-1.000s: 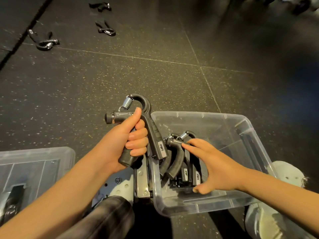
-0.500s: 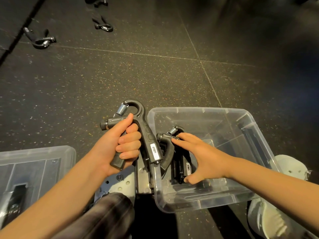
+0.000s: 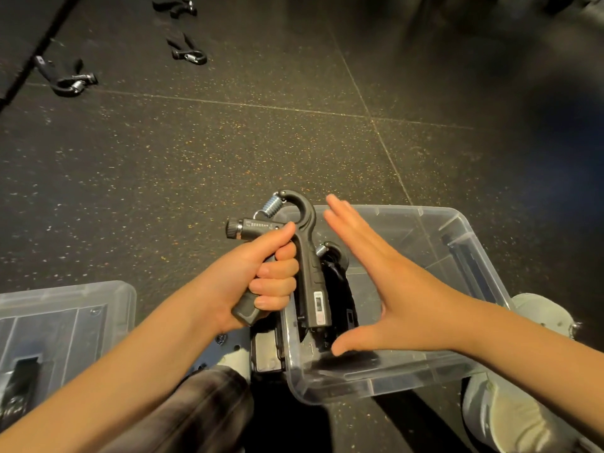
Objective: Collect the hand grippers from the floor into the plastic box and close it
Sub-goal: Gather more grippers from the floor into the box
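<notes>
left hand: (image 3: 261, 282) curled tight round 1 handle of the held gripper (image 3: 309, 266), so it's not in the box yet
held gripper spot: right at the left wall of the plastic box (image 3: 457, 217), looks like 1 handle each side of it
right hand: (image 3: 385, 289) flat, fingers straight, holding nothing, hovering over the box opening just beside the held gripper
already packed: dark bunch of grippers (image 3: 338, 282) against the left wall, can't count them
risk 1: let go here and I reckon it hangs on the rim or tips out
risk 2: its spring (image 3: 273, 206) or hook could snag the bunch and sit too high for a lid
in the way: the right hand itself, over the opening
still out: 3 floor grippers (image 3: 70, 81) (image 3: 188, 50) (image 3: 178, 6), well apart from the box
left edge: clear plastic piece (image 3: 65, 308), lid or 2nd box, can't tell
</notes>
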